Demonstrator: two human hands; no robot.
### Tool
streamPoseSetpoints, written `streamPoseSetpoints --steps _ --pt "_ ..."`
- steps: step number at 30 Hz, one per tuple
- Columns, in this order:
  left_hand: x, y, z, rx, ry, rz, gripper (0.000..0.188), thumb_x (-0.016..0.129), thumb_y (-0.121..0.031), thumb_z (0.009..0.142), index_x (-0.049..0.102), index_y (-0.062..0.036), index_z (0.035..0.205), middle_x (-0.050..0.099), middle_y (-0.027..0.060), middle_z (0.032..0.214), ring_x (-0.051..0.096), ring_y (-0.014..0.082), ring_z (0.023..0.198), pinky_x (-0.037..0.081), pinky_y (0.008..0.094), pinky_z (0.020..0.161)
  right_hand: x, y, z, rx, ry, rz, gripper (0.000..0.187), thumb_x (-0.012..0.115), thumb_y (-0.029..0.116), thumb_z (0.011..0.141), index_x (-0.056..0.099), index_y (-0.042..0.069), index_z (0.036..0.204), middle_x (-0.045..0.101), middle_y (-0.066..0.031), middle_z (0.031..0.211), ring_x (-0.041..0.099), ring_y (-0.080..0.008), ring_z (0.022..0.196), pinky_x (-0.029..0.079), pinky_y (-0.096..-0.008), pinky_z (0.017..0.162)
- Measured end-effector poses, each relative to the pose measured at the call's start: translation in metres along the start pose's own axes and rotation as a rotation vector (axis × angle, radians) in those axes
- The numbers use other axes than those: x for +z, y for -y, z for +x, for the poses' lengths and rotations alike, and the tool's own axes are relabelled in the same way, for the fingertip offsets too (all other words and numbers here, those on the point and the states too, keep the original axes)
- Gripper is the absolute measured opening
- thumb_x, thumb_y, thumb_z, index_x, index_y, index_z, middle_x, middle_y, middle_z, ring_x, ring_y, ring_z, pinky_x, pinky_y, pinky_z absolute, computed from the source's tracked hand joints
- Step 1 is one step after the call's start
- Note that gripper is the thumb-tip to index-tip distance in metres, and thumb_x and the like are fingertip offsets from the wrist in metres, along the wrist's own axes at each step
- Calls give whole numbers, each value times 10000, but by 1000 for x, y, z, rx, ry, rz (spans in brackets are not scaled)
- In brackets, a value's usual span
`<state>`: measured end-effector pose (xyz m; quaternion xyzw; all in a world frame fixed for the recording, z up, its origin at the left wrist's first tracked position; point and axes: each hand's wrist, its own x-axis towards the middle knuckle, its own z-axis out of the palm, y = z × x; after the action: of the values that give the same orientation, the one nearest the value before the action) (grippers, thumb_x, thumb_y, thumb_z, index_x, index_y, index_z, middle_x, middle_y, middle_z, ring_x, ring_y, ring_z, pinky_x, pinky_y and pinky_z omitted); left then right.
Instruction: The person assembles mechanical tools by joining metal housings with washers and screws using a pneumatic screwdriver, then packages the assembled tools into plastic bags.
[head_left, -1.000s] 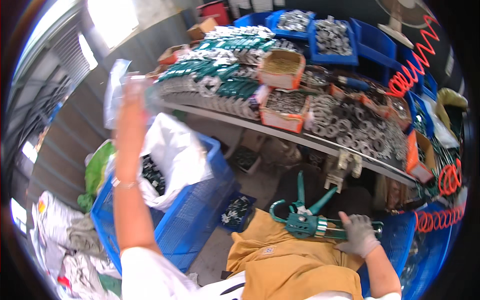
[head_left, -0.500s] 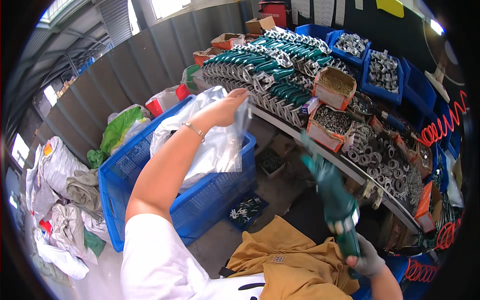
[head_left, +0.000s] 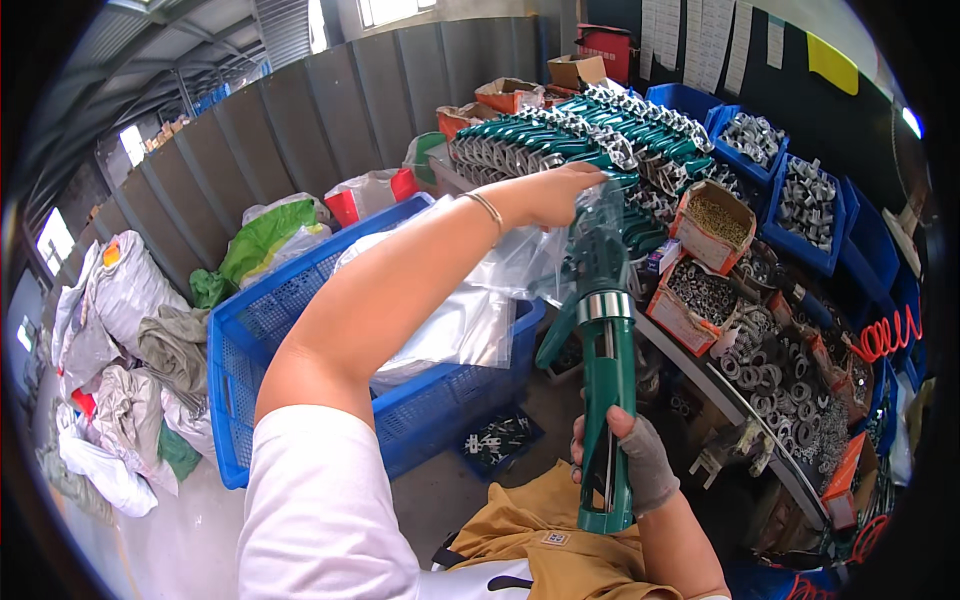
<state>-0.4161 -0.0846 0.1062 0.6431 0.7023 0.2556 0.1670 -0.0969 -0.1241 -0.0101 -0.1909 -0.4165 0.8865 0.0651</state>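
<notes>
My right hand (head_left: 645,462), in a grey fingerless glove, grips the lower barrel of a green caulking gun (head_left: 606,370) that stands nearly upright. A silver collar shows between its open-sided barrel and its handle end. My left hand (head_left: 557,196), a bangle at the wrist, pinches the edge of a clear plastic bag (head_left: 530,258). The bag's edge overlaps the upper end of the gun; how far the gun reaches into it I cannot tell. More clear bags (head_left: 455,335) lie over the blue plastic crate (head_left: 430,425) under my left arm.
Rows of green gun handles (head_left: 530,135) with silver triggers fill the back of the bench. Small boxes of screws (head_left: 715,220) and nuts, loose metal rings (head_left: 765,370) and blue bins (head_left: 810,205) stand at the right. Stuffed sacks (head_left: 125,300) lie at the left.
My right hand has brought the caulking gun up and to the left, against the bag. My left hand has moved right with the bag's edge. The view has shifted slightly.
</notes>
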Motion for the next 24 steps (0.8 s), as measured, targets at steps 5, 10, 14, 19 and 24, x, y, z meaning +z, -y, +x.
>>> streamPoseSetpoints --steps 5,10,14,19,24 --pt "61 -41 -25 140 87 386 588 559 -7 783 449 -73 1357 503 154 1349 627 325 1057 552 396 815 -8 -1 18 52 88 261 588 623 444 882 468 54 1294 613 -105 926 614 -230 767 532 -377 595" --pt "141 -77 -112 536 -488 845 557 591 -144 748 540 -159 1303 551 2 1158 564 201 889 479 272 654 -37 -16 8 -89 328 574 529 534 516 915 512 131 1278 563 -98 992 561 -245 821 506 -392 632" --pt "175 -46 -113 518 -895 616 599 623 -58 743 488 -137 1321 393 47 1383 420 308 1224 368 371 958 -34 -24 3 -104 317 532 644 565 489 901 411 90 1382 558 -122 1000 574 -264 793 516 -415 622" --pt "176 -29 -95 0 -1072 69 332 615 -47 787 539 -61 1110 532 153 1049 507 360 1004 395 452 849 -28 -24 -1 -114 282 462 735 617 462 861 359 47 1410 559 -132 995 589 -268 778 521 -424 616" --pt "176 -9 -140 -235 -1133 166 265 593 0 804 455 -16 1031 510 168 883 539 383 855 457 468 754 -36 -21 -9 -112 362 524 757 634 435 845 348 32 1418 556 -146 986 591 -275 764 527 -428 613"
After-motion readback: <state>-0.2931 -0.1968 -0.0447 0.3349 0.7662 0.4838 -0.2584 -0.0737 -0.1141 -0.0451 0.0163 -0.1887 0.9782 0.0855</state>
